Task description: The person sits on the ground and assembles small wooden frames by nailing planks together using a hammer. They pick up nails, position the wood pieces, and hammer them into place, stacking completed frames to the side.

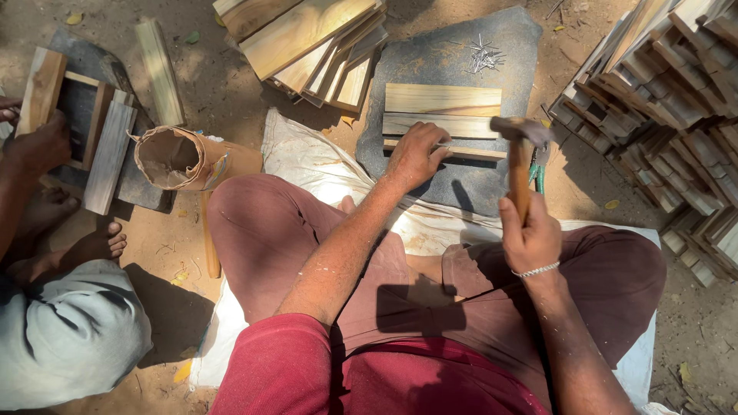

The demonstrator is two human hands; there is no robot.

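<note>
I sit cross-legged on a white sack. My left hand (pixel 415 154) presses on wooden slats (pixel 442 111) laid side by side on a dark stone slab (pixel 461 54), fingers pinching what looks like a nail at the lowest slat. My right hand (pixel 530 234) grips the wooden handle of a hammer (pixel 523 146), whose metal head hangs raised just right of the slats.
Loose nails (pixel 483 55) lie at the slab's far end. Stacked wooden boards (pixel 307 46) sit beyond, and a large pile of slats (pixel 669 92) at right. Green-handled pliers (pixel 538 173) lie by the slab. A paper bag (pixel 181 157) stands at left, where another person (pixel 46 146) handles a wooden frame.
</note>
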